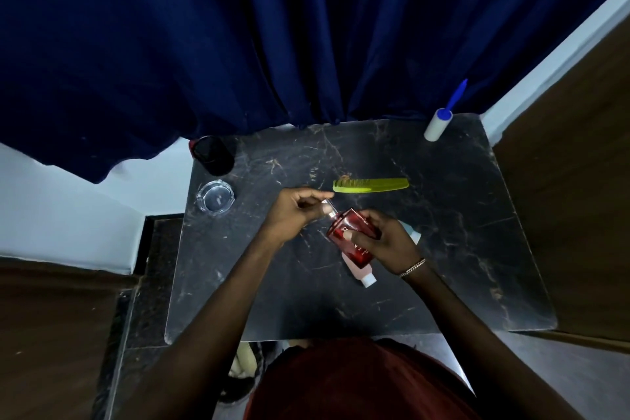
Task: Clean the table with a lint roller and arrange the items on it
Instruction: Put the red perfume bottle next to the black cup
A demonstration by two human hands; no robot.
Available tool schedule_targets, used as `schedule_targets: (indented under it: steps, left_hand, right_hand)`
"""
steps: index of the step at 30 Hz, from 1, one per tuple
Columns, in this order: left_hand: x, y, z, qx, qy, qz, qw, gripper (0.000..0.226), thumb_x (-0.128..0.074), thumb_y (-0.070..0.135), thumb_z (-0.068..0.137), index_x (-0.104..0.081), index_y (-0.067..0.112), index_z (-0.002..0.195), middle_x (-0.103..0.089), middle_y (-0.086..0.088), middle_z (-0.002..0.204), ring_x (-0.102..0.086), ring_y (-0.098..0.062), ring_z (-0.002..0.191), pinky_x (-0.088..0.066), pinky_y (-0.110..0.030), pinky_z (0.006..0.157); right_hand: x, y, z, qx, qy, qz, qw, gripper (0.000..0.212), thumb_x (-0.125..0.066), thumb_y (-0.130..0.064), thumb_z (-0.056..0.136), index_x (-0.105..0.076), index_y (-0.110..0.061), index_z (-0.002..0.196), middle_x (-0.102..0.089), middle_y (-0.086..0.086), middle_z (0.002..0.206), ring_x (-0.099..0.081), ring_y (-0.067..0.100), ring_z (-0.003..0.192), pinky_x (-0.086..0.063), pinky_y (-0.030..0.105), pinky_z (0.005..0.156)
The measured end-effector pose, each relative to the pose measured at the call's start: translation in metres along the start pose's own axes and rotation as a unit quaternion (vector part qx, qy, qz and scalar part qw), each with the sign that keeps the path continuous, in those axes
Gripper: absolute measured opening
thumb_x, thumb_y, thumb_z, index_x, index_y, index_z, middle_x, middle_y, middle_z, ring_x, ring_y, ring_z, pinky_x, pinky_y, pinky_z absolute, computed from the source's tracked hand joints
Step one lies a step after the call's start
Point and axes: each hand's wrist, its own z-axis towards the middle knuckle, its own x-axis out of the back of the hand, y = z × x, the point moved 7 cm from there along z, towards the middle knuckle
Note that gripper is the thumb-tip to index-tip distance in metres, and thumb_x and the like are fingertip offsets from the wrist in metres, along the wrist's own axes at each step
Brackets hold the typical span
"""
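Red shirt; right hand round red bottle, left fingers on cap

Both arms reach forward; right hand grips the red bottle, left hand pinches its cap.

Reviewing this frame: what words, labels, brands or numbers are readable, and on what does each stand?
Red glass bottle in the right hand: pale lettering along its side, partly covered by that hand, too blurred to read.
Nothing else on the black marble table shows any text.
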Motion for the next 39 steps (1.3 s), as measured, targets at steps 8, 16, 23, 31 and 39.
schedule_targets:
  steps: [8, 16, 23, 31, 39]
  left_hand:
    - [-0.015, 0.014, -0.013, -0.016, -0.013, -0.069, 0.997, 0.071, -0.089, 0.015, 0.074, -0.057, 0.044, 0.131, -0.079, 0.002, 0.101, -0.075, -0.015, 0.099, -0.061, -0.033, 0.089]
    - [-0.027, 0.01, -0.021, 0.014, -0.059, -0.13, 0.99, 0.104, -0.09, 0.012, 0.074, -0.03, 0.049, 0.15, -0.075, -0.018, 0.112, -0.074, -0.031, 0.105, -0.061, -0.049, 0.091]
    - [-0.022, 0.017, -0.019, 0.015, -0.049, -0.132, 0.99, 0.092, -0.088, 0.008, 0.073, -0.039, 0.043, 0.142, -0.076, -0.018, 0.109, -0.074, -0.036, 0.102, -0.063, -0.046, 0.08]
    - [-0.006, 0.012, -0.017, 0.005, -0.035, -0.105, 0.994, 0.094, -0.085, 0.011, 0.079, -0.036, 0.049, 0.149, -0.076, -0.014, 0.112, -0.074, -0.032, 0.106, -0.063, -0.047, 0.088]
    - [0.039, -0.005, -0.003, 0.036, 0.07, -0.014, 0.997, 0.043, -0.086, -0.004, 0.072, -0.069, 0.024, 0.099, -0.075, 0.002, 0.095, -0.068, -0.01, 0.085, -0.055, -0.032, 0.086]
  right_hand:
    - [-0.006, -0.012, 0.011, -0.006, 0.064, 0.104, 0.992, 0.029, -0.077, -0.037, 0.083, -0.069, -0.029, 0.109, -0.076, -0.003, 0.106, -0.073, 0.016, 0.1, -0.059, 0.044, 0.089]
    - [-0.013, -0.026, 0.016, 0.0, 0.067, 0.17, 0.983, 0.032, -0.076, -0.041, 0.082, -0.069, -0.03, 0.111, -0.076, 0.001, 0.109, -0.073, 0.018, 0.1, -0.059, 0.032, 0.083]
    - [-0.019, -0.027, 0.016, -0.014, 0.086, 0.215, 0.973, 0.027, -0.071, -0.011, 0.089, -0.066, -0.008, 0.116, -0.075, 0.01, 0.109, -0.071, 0.027, 0.103, -0.059, 0.038, 0.087]
    - [-0.03, -0.026, 0.027, -0.016, 0.064, 0.224, 0.972, 0.033, -0.071, -0.016, 0.09, -0.06, -0.012, 0.12, -0.072, 0.008, 0.116, -0.069, 0.025, 0.11, -0.057, 0.039, 0.092]
    - [-0.053, -0.03, 0.068, -0.028, -0.013, 0.089, 0.996, 0.031, -0.077, -0.015, 0.085, -0.062, -0.012, 0.112, -0.074, 0.0, 0.106, -0.071, 0.015, 0.101, -0.056, 0.027, 0.088]
